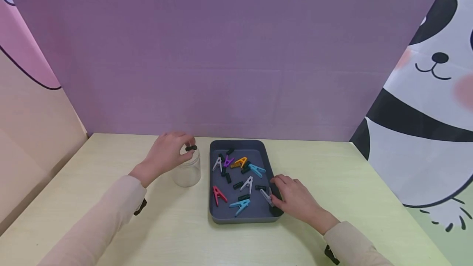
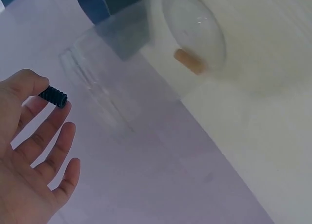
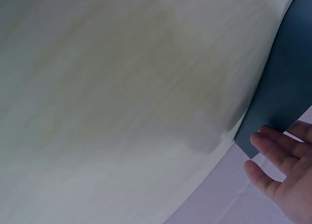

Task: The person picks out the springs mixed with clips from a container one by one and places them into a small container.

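My left hand (image 1: 168,153) pinches a small black spring (image 2: 54,96) between thumb and index finger, its other fingers spread. In the head view the spring is just above the mouth of an upright clear glass jar (image 1: 187,174). Through the glass, near its base, an orange-brown cylinder (image 2: 189,61) shows in the left wrist view. My right hand (image 1: 295,198) is at the right side of a dark grey tray (image 1: 236,219), fingers loosely bent against its outer wall. Its thumb reaches over the rim beside a grey clip (image 1: 266,197); whether they touch I cannot tell.
Inside the tray lie several black springs (image 1: 238,184), a yellow spring (image 1: 235,165) and several clips, among them a red clip (image 1: 219,195), a blue clip (image 1: 241,205) and a purple clip (image 1: 228,161). A purple backdrop (image 1: 221,60) rises behind the table (image 1: 177,233).
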Tool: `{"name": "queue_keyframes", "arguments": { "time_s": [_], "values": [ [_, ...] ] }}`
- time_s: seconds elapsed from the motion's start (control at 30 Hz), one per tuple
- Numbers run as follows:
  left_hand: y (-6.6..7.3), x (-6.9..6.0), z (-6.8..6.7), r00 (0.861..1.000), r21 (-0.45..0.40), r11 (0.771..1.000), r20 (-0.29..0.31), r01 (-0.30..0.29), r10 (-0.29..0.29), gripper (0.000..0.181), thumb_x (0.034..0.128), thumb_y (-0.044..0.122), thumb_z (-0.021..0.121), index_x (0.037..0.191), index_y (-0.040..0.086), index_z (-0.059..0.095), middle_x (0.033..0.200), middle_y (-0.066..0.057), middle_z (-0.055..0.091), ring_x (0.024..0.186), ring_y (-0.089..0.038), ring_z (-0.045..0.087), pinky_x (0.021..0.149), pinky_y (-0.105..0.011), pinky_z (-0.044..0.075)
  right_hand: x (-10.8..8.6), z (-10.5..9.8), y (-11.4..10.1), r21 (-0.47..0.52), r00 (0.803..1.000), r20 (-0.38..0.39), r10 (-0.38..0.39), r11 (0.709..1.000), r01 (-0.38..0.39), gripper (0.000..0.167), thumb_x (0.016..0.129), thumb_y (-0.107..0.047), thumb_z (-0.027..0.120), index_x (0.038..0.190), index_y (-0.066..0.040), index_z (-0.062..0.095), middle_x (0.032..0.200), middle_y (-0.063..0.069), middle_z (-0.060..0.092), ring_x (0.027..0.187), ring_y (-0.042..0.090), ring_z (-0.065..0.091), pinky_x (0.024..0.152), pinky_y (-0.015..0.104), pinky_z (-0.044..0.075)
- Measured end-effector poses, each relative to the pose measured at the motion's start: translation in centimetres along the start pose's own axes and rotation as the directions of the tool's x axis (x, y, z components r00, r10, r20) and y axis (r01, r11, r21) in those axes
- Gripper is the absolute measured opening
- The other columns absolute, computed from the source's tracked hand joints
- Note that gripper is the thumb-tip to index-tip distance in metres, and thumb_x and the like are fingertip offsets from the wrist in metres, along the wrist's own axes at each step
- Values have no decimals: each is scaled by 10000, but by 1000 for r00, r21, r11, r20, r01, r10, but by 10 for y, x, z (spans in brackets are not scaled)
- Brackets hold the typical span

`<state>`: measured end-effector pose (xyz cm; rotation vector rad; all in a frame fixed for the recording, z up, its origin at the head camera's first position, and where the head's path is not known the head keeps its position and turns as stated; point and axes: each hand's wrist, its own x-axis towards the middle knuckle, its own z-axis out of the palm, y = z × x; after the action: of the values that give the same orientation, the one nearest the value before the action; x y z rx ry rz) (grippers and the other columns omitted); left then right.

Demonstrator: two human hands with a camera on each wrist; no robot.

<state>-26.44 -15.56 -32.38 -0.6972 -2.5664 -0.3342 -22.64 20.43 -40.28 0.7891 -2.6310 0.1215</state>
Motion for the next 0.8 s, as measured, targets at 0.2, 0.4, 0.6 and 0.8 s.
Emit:
{"name": "queue_keyframes", "arguments": {
  "time_s": [0.2, 0.4, 0.6, 0.8],
  "values": [
    [-7, -4, 4, 1000, -6, 1000, 9, 28, -28, 108, 781, 205, 662, 876, 161, 634, 817, 41, 636, 867, -219, 574, 783, -426, 420, 1, -1, -1, 2, 999, 34, 22, 1000, -22, 352, 779, -262, 668, 1044, -42, 596, 1044, 62, 615, 925, 200, 588, 759, 393, 488],
    [-11, -6, 8, 998, 31, 999, 40, 41, -42, 101, 782, 211, 666, 866, 161, 637, 797, 33, 631, 861, -230, 564, 815, -441, 396, 0, 0, 0, 4, 998, 51, 35, 999, -35, 350, 795, -276, 648, 1057, -51, 594, 1061, 58, 612, 939, 195, 587, 771, 390, 486],
    [-12, -8, 11, 996, 55, 997, 57, 58, -61, 102, 779, 210, 671, 864, 167, 636, 791, 24, 623, 853, -238, 549, 819, -439, 375, 0, 1, 1, 9, 999, 43, 29, 1000, -29, 351, 787, -271, 656, 1052, -49, 594, 1053, 57, 612, 927, 195, 587, 755, 390, 487],
    [-13, -8, 13, 996, 62, 996, 50, 65, -68, 101, 768, 201, 678, 851, 168, 631, 769, 36, 607, 829, -233, 531, 801, -435, 371, 0, 1, 1, 1, 999, 41, 25, 1000, -25, 350, 795, -277, 647, 1056, -50, 592, 1056, 56, 611, 927, 192, 586, 753, 385, 488]
  ]
}}
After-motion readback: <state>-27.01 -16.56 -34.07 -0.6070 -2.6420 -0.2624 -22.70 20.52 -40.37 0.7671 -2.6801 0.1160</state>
